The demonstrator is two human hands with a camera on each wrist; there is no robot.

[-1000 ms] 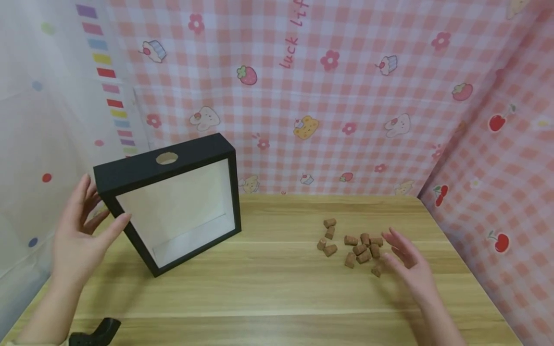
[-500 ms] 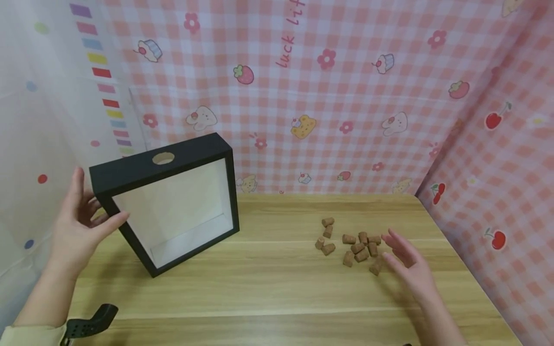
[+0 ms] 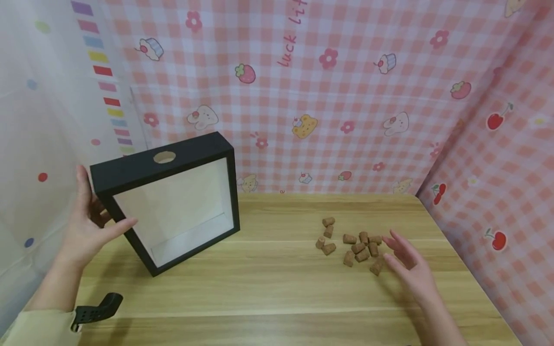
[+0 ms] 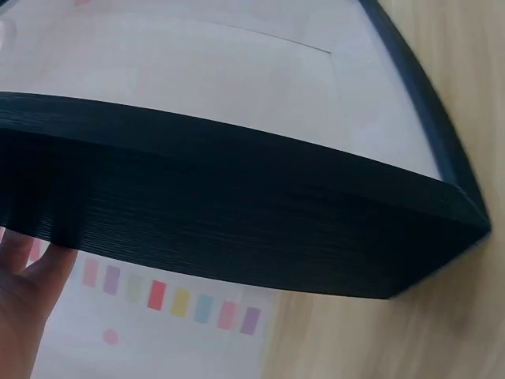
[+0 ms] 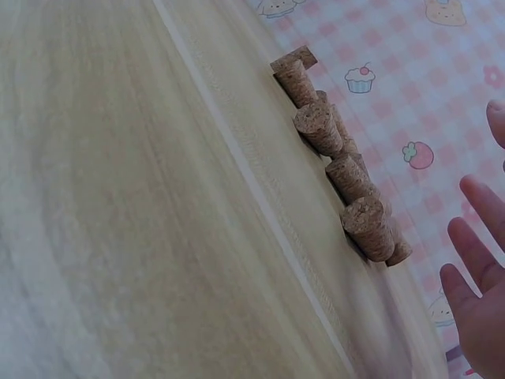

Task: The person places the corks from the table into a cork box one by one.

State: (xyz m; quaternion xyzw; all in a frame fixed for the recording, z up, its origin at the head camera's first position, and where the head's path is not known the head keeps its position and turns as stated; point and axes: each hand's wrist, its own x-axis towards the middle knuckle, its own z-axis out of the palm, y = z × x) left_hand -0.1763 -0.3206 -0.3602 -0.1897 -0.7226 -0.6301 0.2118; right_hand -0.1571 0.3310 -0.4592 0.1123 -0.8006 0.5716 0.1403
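A black shadow box frame (image 3: 203, 142) with a round hole in its top and a white back stands on the left of the table. My left hand (image 3: 86, 230) holds its left side, thumb over the front edge and fingers behind. In the left wrist view, fingertips reach the back edge of the box's dark side (image 4: 237, 213). Several brown corks (image 3: 361, 256) lie loosely grouped on the right. Beside the rightmost corks, my right hand (image 3: 411, 269) hovers with fingers spread and nothing in them. The right wrist view shows a gap between that hand (image 5: 481, 292) and the corks (image 5: 367, 229).
The wooden table (image 3: 268, 288) carries the box and corks. Behind it hangs a pink checked cloth (image 3: 268, 101), with more of it on the right. A white dotted cloth (image 3: 39, 134) hangs at the left. A black wrist mount (image 3: 97, 310) sits on my left cuff.
My left hand has closed in on the box's side, its thumb now reaching farther over the front edge. The right hand stays almost still by the corks.
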